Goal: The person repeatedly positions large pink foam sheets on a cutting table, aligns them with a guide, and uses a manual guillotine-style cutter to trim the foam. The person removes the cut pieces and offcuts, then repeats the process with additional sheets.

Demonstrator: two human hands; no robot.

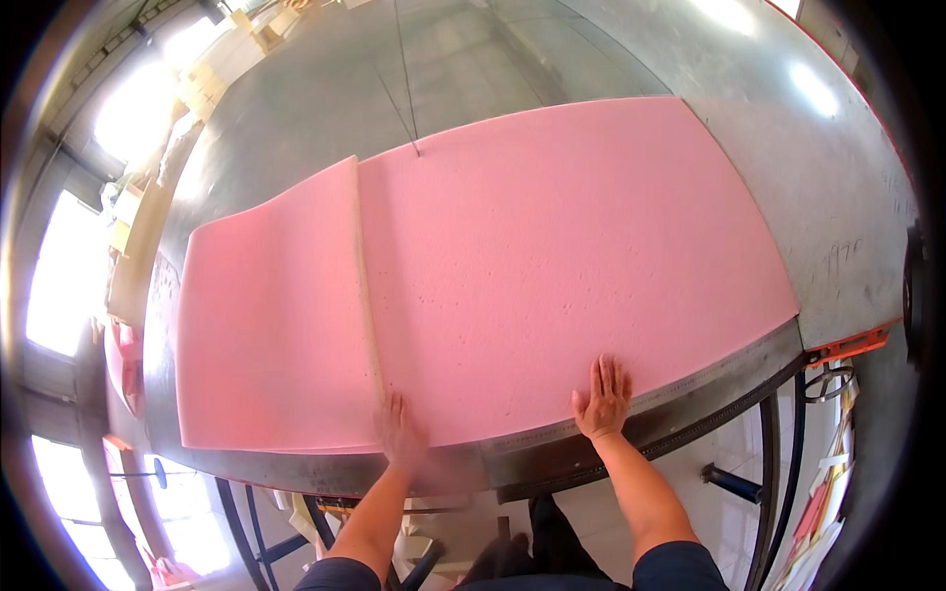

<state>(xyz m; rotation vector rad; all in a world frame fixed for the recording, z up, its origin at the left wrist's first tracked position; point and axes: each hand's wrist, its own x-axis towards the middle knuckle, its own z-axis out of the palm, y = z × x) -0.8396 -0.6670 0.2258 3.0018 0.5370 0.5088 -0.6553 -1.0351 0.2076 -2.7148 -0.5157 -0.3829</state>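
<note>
A large pink foam sheet with small pits in its surface lies on a grey metal table. Over its left part rests another pink foam layer, whose pale cut edge runs from front to back; whether this is a folded end or a separate sheet, I cannot tell. My left hand is at the front end of that edge, blurred by motion, its fingers stretched out toward the far side. My right hand lies flat and open on the sheet near its front border, fingers pointing away from me.
The metal tabletop extends beyond the foam at the back and right. Thin dark cords reach the sheet's far edge. An orange-red bracket sits at the table's right corner. Dark table legs and stacked sheet scraps are below.
</note>
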